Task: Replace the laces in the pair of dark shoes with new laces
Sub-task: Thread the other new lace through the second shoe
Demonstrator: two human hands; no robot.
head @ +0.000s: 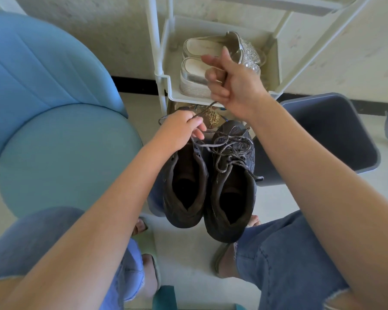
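Bare forearms reach out over knees in torn jeans [289, 253] and feet in sandals [156, 271]. Between the feet, on the pale floor [184, 249], the two dark shoes stand side by side, toes away. The left shoe [184, 189] has bare eyelets at its top. The right shoe [231, 198] is fully laced in grey. The left hand [182, 128] pinches a grey lace [201, 114] over the left shoe's toe. That strand runs up to the raised right hand [231, 86], whose curled fingers seem to grip it. Behind stands a cream rack [164, 79] holding pale shoes [197, 70], against a speckled wall [99, 30]. A blue chair [54, 130] sits at left and a dark grey object [323, 135] at right.
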